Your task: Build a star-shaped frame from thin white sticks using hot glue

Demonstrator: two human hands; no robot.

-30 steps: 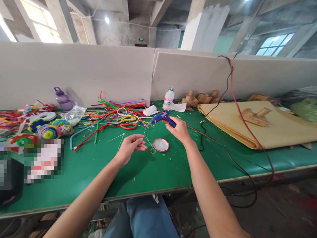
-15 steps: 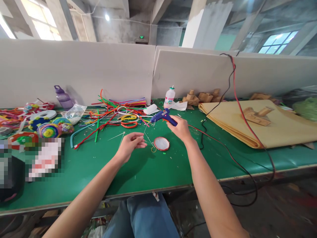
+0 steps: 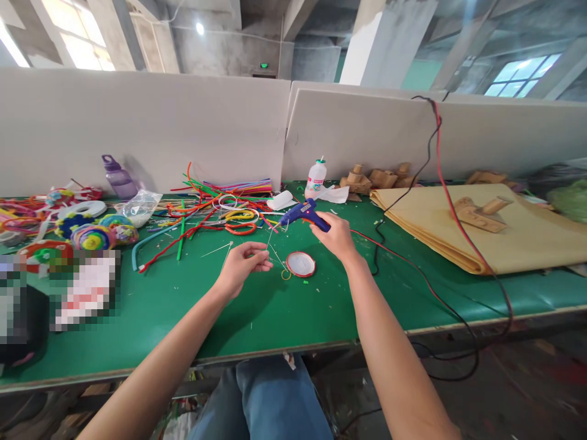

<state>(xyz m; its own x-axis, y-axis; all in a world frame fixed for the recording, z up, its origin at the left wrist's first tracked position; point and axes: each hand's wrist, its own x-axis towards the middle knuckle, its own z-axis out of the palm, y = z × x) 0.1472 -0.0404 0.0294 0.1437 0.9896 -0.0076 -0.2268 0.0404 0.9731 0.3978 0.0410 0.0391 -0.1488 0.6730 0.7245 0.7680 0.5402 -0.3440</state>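
Note:
My right hand (image 3: 337,237) is wrapped round the handle of a blue glue gun (image 3: 300,212), its nozzle pointing left and down. My left hand (image 3: 242,269) pinches a thin pale stick (image 3: 268,239), held upright with its top at the nozzle tip. Below the glue gun, a round lid (image 3: 301,264) with a red rim and whitish inside lies on the green table. Beside the lid is a small yellowish ring (image 3: 286,275). More thin white sticks (image 3: 226,249) lie near my left fingers.
Behind my hands are tangled pipe cleaners (image 3: 202,211) and orange-handled scissors (image 3: 241,228). A white bottle (image 3: 316,177) stands at the back, a purple bottle (image 3: 118,177) back left. Yarn-covered pieces (image 3: 94,237) lie left. Cables (image 3: 440,165) hang across folded yellow sheets (image 3: 426,226) at right.
Both hands, the glue gun and the stick keep nearly the same places. The whole view has shifted very slightly.

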